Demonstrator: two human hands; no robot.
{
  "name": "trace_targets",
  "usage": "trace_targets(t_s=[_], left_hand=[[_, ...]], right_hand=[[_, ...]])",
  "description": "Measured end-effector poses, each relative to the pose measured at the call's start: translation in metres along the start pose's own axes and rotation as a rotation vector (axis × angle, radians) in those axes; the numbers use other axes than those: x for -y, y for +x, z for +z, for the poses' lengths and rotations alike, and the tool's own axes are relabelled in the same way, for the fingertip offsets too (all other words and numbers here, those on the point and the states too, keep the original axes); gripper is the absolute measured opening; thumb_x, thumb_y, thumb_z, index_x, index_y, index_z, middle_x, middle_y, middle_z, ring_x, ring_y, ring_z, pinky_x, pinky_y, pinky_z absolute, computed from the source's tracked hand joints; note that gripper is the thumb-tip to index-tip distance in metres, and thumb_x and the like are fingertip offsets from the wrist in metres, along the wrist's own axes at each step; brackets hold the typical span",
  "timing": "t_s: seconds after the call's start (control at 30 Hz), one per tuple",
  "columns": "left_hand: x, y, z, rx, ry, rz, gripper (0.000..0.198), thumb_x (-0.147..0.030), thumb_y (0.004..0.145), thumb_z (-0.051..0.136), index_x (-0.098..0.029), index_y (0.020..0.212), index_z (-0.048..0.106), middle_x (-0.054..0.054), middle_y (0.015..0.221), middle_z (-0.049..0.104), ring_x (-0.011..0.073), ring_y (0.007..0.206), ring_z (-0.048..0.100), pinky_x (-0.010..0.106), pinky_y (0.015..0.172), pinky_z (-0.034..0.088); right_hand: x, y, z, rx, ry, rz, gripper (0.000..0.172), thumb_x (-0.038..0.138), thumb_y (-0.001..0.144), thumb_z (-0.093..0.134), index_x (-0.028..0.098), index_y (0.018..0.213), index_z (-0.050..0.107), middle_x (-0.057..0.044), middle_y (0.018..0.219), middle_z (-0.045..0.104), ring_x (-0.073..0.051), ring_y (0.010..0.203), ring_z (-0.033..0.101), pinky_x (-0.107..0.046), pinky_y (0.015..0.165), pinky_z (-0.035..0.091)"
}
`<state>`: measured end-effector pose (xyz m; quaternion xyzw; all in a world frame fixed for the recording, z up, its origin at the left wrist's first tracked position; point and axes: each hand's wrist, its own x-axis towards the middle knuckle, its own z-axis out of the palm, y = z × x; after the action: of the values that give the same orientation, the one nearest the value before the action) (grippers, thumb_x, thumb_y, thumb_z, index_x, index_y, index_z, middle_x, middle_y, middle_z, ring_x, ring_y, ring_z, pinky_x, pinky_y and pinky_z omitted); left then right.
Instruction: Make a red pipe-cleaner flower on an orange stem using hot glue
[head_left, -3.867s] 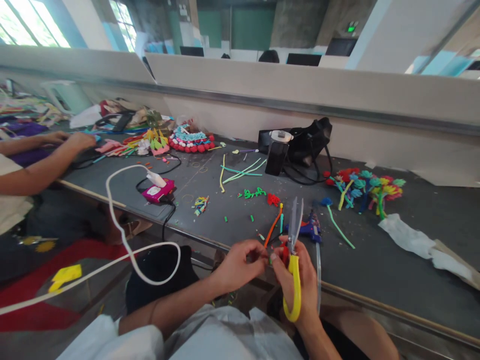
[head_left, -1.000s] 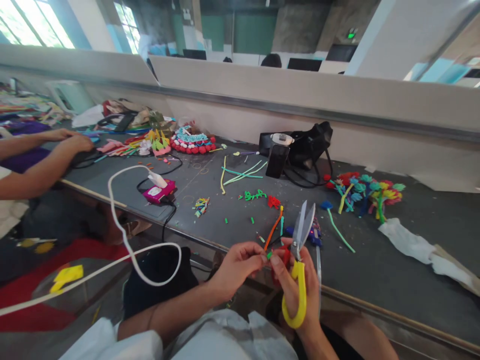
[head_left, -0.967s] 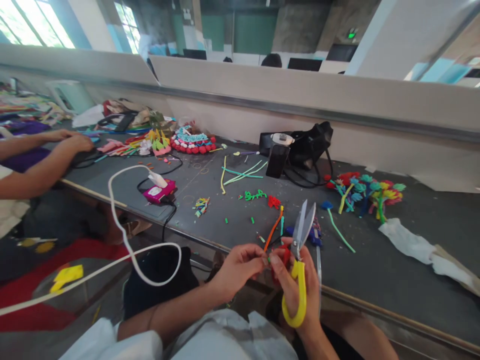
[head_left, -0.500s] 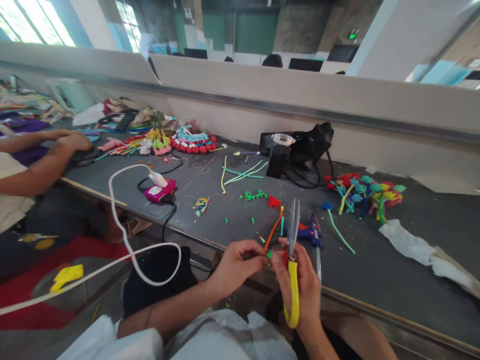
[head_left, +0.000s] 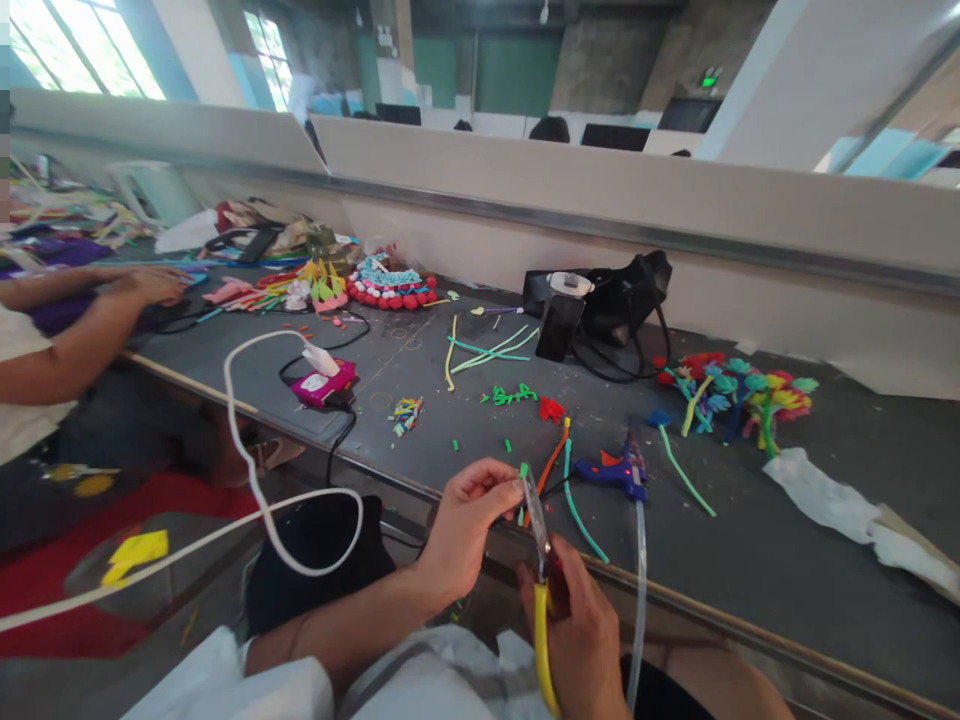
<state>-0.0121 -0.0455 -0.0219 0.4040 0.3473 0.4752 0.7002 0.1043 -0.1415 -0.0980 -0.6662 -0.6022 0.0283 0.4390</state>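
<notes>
Head view: grey bench carries craft scraps below a beige partition. Left hand fingers pinch a green piece; right hand fingers clasp scissors.

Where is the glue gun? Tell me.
Head view, right of centre: the glue gun lies on the table near its front edge, just right of the scissors tips, between a green pipe cleaner and a blue-tipped stem.

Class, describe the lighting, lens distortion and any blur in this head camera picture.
Head view: windows blown out; wide lens bows the partition rail and table; right hand, gripping the scissors, is soft at the bottom; left hand, pinching a green piece, looks sharper.
</notes>
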Motion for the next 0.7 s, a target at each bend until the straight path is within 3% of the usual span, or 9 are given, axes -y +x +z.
trace_targets(t_s=[0.17,0.33,0.6,0.7], left_hand=[[0.0010,0.0002,-0.0008,-0.009,-0.003,-0.002,0.010,-0.022,0.074,0.070,-0.015,0.070,0.065,-0.001,0.066,0.058,0.0097,0.062,0.046,0.023,0.060,0.035],[0.0034,0.0004,-0.0033,-0.015,0.011,0.005,0.009,-0.022,0.075,0.069,-0.015,0.071,0.065,-0.001,0.067,0.058,0.0095,0.062,0.046,0.023,0.061,0.035],[0.0005,0.0011,-0.0019,-0.031,0.041,0.006,0.010,-0.021,0.072,0.071,-0.015,0.067,0.064,-0.003,0.062,0.054,0.0088,0.059,0.043,0.022,0.058,0.034],[0.0007,0.0016,-0.0025,-0.022,0.049,0.010,0.011,-0.023,0.073,0.070,-0.015,0.068,0.064,-0.003,0.062,0.053,0.0089,0.059,0.042,0.023,0.058,0.033]], right_hand=[[0.0000,0.0016,0.0004,-0.017,-0.016,-0.054,0.030,0.038,0.087,0.058,0.016,0.107,0.060,-0.002,0.072,0.068,-0.012,0.055,0.063,-0.019,0.053,0.050],[0.0000,-0.0002,0.0007,0.002,-0.034,-0.019,0.032,0.040,0.088,0.055,0.014,0.105,0.064,-0.001,0.065,0.066,-0.011,0.049,0.059,-0.018,0.049,0.047],[-0.0043,-0.0026,-0.0001,-0.006,0.005,-0.015,0.030,0.038,0.089,0.055,0.015,0.104,0.068,-0.003,0.071,0.071,-0.011,0.054,0.065,-0.017,0.053,0.048],[-0.0046,-0.0035,0.0016,0.002,0.028,-0.004,0.029,0.037,0.089,0.054,0.015,0.104,0.066,0.000,0.063,0.067,-0.010,0.049,0.061,-0.016,0.050,0.046]])
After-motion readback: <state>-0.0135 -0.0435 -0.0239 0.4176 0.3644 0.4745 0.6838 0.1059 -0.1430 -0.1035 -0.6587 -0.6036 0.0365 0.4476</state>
